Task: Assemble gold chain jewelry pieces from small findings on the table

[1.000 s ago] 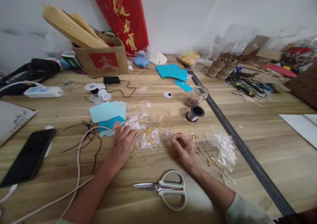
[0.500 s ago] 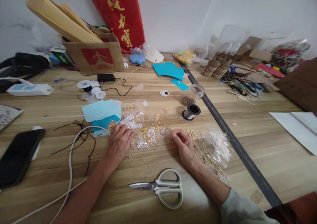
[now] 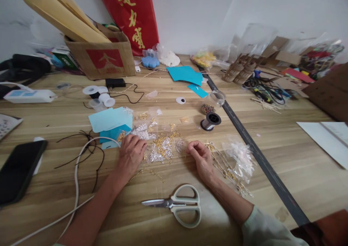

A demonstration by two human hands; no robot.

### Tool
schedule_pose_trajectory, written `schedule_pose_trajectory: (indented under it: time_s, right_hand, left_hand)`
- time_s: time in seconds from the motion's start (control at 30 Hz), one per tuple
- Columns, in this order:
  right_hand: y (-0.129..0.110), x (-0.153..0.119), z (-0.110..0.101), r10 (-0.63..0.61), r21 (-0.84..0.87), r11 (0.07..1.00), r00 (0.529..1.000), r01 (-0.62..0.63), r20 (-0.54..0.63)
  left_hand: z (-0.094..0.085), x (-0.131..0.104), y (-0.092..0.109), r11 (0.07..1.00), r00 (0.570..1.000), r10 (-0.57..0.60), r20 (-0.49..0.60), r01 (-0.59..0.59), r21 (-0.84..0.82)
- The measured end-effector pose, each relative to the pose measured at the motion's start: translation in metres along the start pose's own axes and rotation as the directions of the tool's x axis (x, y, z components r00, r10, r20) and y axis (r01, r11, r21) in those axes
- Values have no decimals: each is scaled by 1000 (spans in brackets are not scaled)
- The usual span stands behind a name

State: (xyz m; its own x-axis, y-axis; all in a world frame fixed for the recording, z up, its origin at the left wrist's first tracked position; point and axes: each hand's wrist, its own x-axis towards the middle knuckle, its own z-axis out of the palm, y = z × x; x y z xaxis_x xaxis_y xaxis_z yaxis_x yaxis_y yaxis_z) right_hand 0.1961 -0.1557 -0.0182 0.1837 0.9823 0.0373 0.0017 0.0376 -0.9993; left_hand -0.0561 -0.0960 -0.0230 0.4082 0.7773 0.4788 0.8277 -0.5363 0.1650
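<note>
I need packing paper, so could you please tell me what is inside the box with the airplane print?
Long tan paper pieces stick out of the box; anything lower is hidden by its sides.

Soft, dim indoor light greys the wall point(image 3: 195, 21). A sheen spreads on the table point(image 3: 214, 214) toward five o'clock; the plastic bag point(image 3: 241, 157) at four glints. Wide-angle distortion stretches the envelopes point(image 3: 61, 12) at ten; tiny metallic pieces point(image 3: 164, 148) at six blur.

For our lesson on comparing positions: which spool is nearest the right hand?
The black-ended spool of silvery wire, beyond the right hand; the white spools lie farther off, behind the pale-blue cards.
</note>
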Motion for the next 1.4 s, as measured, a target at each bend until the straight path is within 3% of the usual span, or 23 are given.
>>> schedule_pose_trajectory:
  time_s: [0.2,0.57,0.83,0.93,1.1,1.27,1.4]
  right_hand:
    - [-3,0,2,-10,-28,1000,1000,9,-2]
    - [-5,0,3,9,-11,1000,999,-9,42]
    - [-7,-1,4,1,-6,1000,1000,0,31]
    - [-8,-1,5,-10,-2,1000,1000,10,30]
    - [-10,-1,6,-13,4,1000,999,13,40]
    - [-9,-3,9,-25,22,999,998,24,61]
    - [-8,-7,11,-27,22,999,996,25,90]
  left_hand:
    - [0,-1,1,999,1000,3,-23,-4,-51]
    - [-2,-1,-4,955,994,-99,-51,80,-286]
    - [-12,2,-1,870,970,-240,-21,206,-449]
    - [-17,4,3,766,924,-380,43,341,-545]
    - [-26,6,12,418,798,-551,244,517,-746]
    - [-28,3,19,118,712,-592,378,541,-833]
    - [-27,-1,25,-13,688,-545,480,565,-825]
